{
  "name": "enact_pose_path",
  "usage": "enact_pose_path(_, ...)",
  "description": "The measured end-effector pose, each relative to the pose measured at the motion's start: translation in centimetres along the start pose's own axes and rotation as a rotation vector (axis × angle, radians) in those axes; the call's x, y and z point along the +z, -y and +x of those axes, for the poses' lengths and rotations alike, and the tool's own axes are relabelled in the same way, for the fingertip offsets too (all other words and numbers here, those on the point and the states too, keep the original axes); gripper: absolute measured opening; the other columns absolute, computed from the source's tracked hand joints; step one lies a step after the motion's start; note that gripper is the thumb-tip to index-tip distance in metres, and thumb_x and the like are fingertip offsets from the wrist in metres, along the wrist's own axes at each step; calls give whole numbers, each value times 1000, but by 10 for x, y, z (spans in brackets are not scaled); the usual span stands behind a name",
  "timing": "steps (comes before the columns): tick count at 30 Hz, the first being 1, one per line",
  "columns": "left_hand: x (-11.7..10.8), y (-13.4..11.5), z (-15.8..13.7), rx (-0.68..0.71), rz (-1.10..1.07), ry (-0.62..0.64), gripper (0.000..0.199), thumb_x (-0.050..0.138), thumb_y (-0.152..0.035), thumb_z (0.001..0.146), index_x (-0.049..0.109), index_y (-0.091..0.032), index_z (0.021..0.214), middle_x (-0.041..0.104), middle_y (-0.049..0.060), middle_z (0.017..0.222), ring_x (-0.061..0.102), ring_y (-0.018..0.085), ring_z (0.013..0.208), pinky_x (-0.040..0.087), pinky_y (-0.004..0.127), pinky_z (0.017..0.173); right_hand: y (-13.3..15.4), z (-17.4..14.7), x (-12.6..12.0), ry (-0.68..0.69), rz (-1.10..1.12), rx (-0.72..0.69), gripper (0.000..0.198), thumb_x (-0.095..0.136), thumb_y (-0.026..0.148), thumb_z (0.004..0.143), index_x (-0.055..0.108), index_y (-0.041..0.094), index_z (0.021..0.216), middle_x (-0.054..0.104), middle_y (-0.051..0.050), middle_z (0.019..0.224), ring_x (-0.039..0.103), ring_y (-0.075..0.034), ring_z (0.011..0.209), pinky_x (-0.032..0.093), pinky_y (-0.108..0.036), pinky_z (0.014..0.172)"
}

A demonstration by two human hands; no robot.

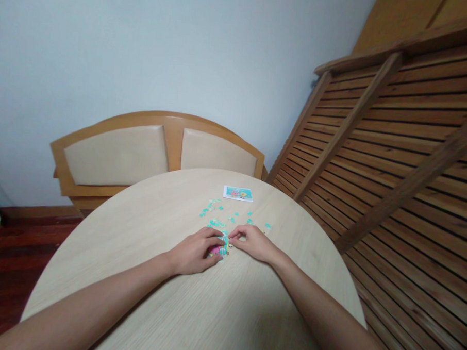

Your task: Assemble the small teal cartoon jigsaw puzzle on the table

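Observation:
A partly joined jigsaw puzzle (216, 250) in teal, pink and yellow lies on the round table, partly covered by my left hand (197, 250). That hand rests over its left side, fingers apart and thumb along the near edge. At the puzzle's right edge, the thumb and forefinger of my right hand (249, 242) are pinched together on a small puzzle piece (231, 245), mostly hidden by the fingertips. Several loose teal puzzle pieces (216, 224) are scattered just beyond both hands.
A picture card (238, 194) with a teal cartoon print lies farther back on the pale table (143, 295). Behind the table stands a wooden headboard (173, 141) with cream panels. A slatted wooden frame (375, 129) leans along the right side.

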State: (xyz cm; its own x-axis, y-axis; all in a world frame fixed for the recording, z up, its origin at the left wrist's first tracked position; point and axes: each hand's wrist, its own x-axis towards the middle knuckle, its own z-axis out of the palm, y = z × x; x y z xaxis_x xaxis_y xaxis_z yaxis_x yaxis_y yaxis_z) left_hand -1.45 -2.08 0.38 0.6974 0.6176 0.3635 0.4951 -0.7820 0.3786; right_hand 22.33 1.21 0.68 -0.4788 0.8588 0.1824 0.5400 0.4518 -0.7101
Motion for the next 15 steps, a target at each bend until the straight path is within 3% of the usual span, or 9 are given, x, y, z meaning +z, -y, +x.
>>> enact_pose_path(9, -5, -3, 1, 15, 35, 63, 38, 63, -35, 89, 64, -20, 124, 58, 13, 130, 54, 29, 122, 45, 41, 105, 6, -1, -4, 12, -96, -64, 12, 68, 26, 83, 78, 18, 83, 77, -5, 83, 68, -19, 79, 49, -29, 75)
enact_pose_path(15, -5, -4, 2, 13, 43, 67, 38, 63, -35, 89, 64, -20, 124, 59, 12, 130, 54, 28, 121, 45, 41, 105, 6, -2, -11, 54, -98, -133, 15, 65, 26, 87, 78, 20, 90, 77, -4, 89, 68, -18, 84, 48, -29, 80)
